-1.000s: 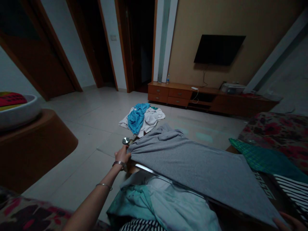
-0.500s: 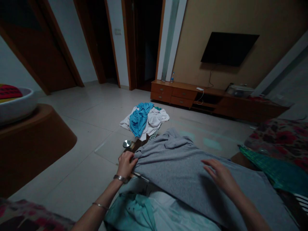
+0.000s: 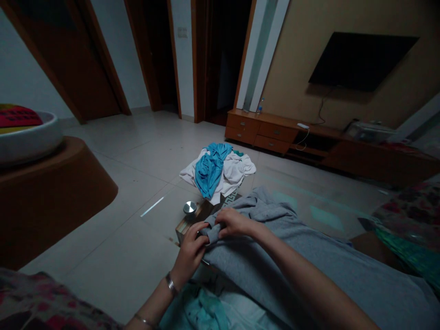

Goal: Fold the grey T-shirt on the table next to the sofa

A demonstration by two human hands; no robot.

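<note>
Head camera view, dim room. Both hands meet at the far left corner of a large grey knit garment [image 3: 309, 270] spread over a low table. The left hand [image 3: 190, 252], wearing a metal bracelet [image 3: 170, 284], is curled closed on the bunched grey edge. The right hand [image 3: 233, 223] is just beyond it, fingers pinching the same fold, the two hands touching. From this grip the garment's long axis runs back and to the right, toward the person, under the right forearm. Just beyond the hands, on the table's wooden corner [image 3: 201, 213], stands a small round metal lid or cup [image 3: 189, 207]. Farther off lies a heap of white and blue clothes [image 3: 218, 169] on the tiled floor. Pale turquoise fabric [image 3: 199, 311] lies below the grip, partly cut off. The garment's near end runs out of frame, and the dim light leaves its shape unclear.
</note>
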